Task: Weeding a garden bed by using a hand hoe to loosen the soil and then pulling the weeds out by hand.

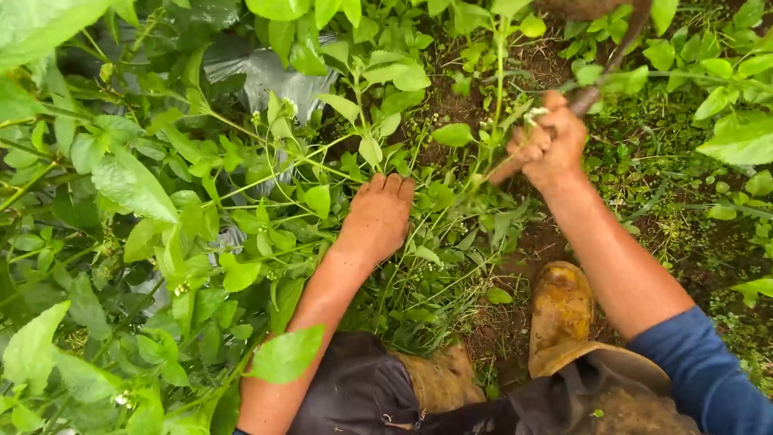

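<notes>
The left hand [377,216] is seen from the back, pushed down into a tangle of thin green weed stems [439,266] with small pale buds. Its fingers [390,185] are held side by side and curled downward into the growth; whether any stem is actually gripped cannot be told, since the fingertips are hidden by leaves. The bare forearm runs back toward the lower left, where it is partly covered by a broad green leaf [286,354].

The right hand [549,145] is closed in a fist around a slim, dark brown wooden tool handle [600,80], which slants up to the top right edge of the view. The fingers are wrapped tightly together about the handle, and a few pale weed stalks are caught against the knuckles. The working end of the tool is hidden in the plants just left of the fist. A blue sleeve [708,374] is seen rolled above the right elbow.

Bare reddish-brown soil [539,242] is exposed between the two hands and below the right wrist. Two mud-caked yellowish rubber boots [561,306] are planted at the bottom of the view, beneath dark trousers [354,391]. A sheet of silvery-grey plastic mulch [266,76] is visible under the foliage at upper left, well apart from both hands.
</notes>
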